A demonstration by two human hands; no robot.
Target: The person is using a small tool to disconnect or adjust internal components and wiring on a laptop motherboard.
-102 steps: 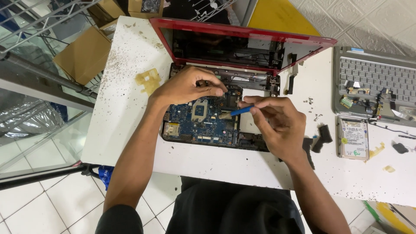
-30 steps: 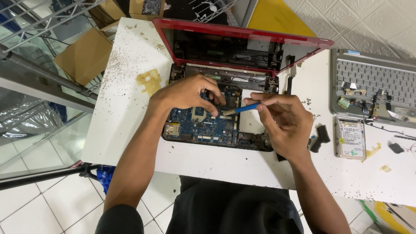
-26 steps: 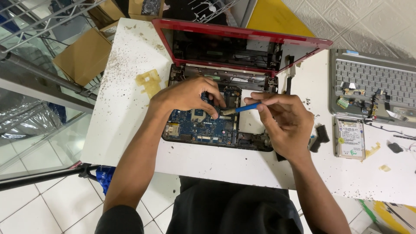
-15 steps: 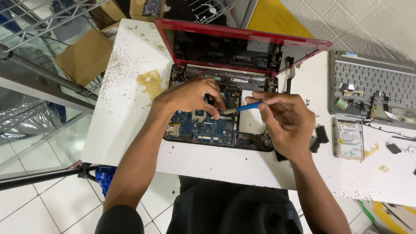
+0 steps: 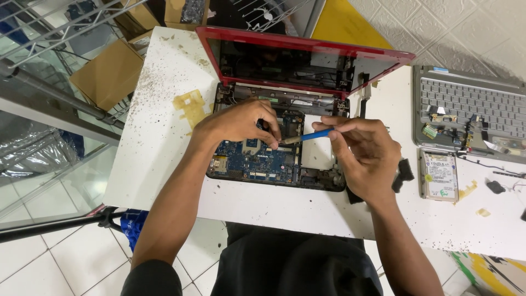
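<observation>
On the white surface (image 5: 164,164) the opened red laptop (image 5: 285,109) hasn't moved. Over the last seconds the left hand (image 5: 241,121) slid up its blue motherboard (image 5: 257,161); the right hand (image 5: 364,153) still pinches the blue-handled screwdriver (image 5: 309,135), tip now beside the left fingertips.

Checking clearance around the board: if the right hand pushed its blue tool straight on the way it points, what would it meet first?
Probably the left hand's fingertips, right at the blue tool's tip, over the blue circuit board; depth unclear.
</observation>
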